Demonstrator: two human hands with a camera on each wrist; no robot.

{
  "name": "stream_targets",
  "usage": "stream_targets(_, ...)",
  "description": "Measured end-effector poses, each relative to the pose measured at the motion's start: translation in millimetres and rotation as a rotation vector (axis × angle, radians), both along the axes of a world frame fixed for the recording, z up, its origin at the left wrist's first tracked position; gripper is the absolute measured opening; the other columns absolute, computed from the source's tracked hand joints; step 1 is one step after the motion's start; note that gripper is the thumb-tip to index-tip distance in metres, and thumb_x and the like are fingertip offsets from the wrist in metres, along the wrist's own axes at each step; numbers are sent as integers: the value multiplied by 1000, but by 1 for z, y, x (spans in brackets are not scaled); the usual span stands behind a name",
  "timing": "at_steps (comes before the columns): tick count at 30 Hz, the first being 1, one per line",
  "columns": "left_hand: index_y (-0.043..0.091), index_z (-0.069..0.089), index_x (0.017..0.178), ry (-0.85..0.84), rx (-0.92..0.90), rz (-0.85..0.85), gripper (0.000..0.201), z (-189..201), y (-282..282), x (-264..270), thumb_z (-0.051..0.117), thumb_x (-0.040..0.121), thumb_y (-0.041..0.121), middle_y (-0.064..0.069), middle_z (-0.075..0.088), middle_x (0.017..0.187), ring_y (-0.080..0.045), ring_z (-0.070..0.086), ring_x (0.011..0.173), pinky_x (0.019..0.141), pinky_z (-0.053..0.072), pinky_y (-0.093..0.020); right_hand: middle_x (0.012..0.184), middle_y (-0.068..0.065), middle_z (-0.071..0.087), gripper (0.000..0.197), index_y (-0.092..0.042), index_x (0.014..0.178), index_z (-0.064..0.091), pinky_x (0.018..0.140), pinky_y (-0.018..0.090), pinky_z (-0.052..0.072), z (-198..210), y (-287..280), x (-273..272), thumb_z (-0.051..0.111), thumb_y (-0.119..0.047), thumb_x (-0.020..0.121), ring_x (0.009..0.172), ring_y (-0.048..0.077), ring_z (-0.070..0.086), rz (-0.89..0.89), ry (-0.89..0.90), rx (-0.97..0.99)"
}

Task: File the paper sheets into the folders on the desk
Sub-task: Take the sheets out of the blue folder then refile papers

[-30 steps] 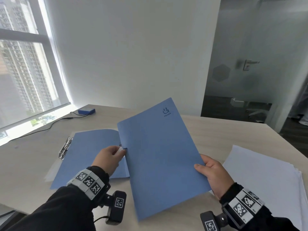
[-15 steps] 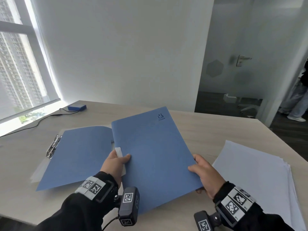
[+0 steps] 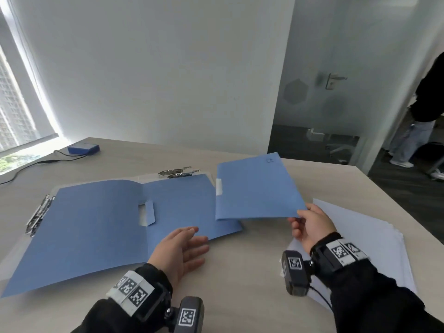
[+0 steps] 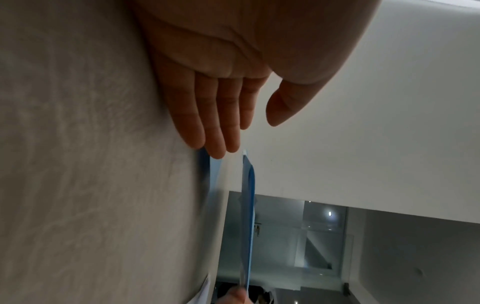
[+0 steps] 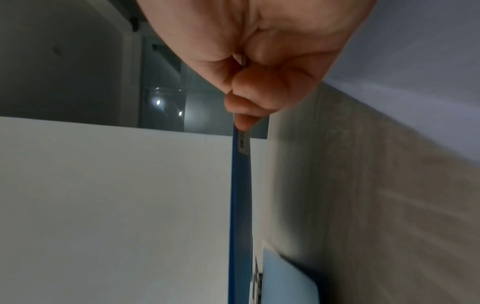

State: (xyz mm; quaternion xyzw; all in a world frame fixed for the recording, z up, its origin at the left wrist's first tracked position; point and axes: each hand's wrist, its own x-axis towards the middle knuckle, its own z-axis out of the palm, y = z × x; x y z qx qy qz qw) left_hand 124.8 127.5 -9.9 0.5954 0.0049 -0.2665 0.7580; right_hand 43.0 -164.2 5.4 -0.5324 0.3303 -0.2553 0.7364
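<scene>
My right hand (image 3: 303, 221) pinches the near right corner of a closed blue folder (image 3: 254, 188) and holds it just above the desk; the right wrist view shows that folder (image 5: 240, 195) edge-on under the curled fingers (image 5: 249, 102). Two more blue folders lie flat: one (image 3: 79, 231) at the left with a metal clip, another (image 3: 182, 207) partly under the held one. My left hand (image 3: 189, 246) hovers with straight fingers (image 4: 215, 127) by their near edge, holding nothing. A stack of white paper sheets (image 3: 374, 241) lies at the right, under my right wrist.
The pale wooden desk (image 3: 240, 272) ends at the right beside the paper stack. A small blue box (image 3: 83, 148) with a black cable sits at the far left by the window. A person (image 3: 418, 121) stands beyond the glass door at the right.
My left hand let go of the folder and drew back with straight fingers. My right hand carried the folder to the right and lowered it nearly flat. The view has turned right.
</scene>
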Motion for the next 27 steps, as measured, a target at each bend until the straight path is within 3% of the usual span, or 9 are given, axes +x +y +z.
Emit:
stream_targets(8,2,66,106,-47,59,-28,21,1,-8,-10,51,96,13,-13,73,85,-25,69,74,61,51,-31,70,13,59,35,-13,125,57,34,15,40,-4,-53,56,37,-8,97,48,16,46,-147,146,-33)
stream_targets(12,2,67,100,-76,78,-34,19,-1,-14,-12,50,95,10,-13,74,82,-23,69,71,59,50,-30,68,11,57,32,-5,119,58,30,17,41,-2,-54,59,41,-28,103,30,12,52,-86,189,55)
stream_targets(13,2,67,99,-87,83,-38,19,-2,-16,-13,50,95,10,-13,74,81,-23,69,71,59,51,-30,69,11,59,34,-6,116,59,31,18,42,-1,-53,56,43,-33,102,32,13,55,-78,194,91)
stream_targets(15,2,67,97,-111,89,-39,20,-2,-22,-15,49,96,8,-12,74,79,-23,68,71,60,51,-31,80,12,64,34,-8,114,58,33,21,46,0,-49,44,46,-37,100,49,20,60,-67,185,152)
stream_targets(19,4,68,94,-169,105,-41,20,-4,-40,-23,49,95,7,-11,74,78,-21,68,70,64,51,-30,106,14,64,23,-14,121,50,42,26,53,3,-39,3,49,-24,100,68,26,64,-55,85,205)
stream_targets(22,9,71,90,-250,146,-66,19,-8,-62,-34,52,93,7,-9,77,83,-20,67,75,71,49,-32,105,14,68,22,-12,117,58,48,28,53,7,-34,-42,53,-22,98,71,26,65,-43,52,176)
stream_targets(25,20,73,89,-380,229,-133,22,-7,-87,-49,55,90,7,4,78,86,-13,68,83,77,49,-27,97,16,71,16,-11,106,63,54,29,50,12,-33,-91,57,-20,95,68,26,64,-55,102,61)
stream_targets(27,29,74,91,-453,301,-194,23,-5,-104,-62,57,88,13,14,76,91,-5,67,91,87,48,-27,93,17,70,15,-8,102,65,56,30,47,14,-37,-121,56,-17,94,66,25,62,-101,176,-38)
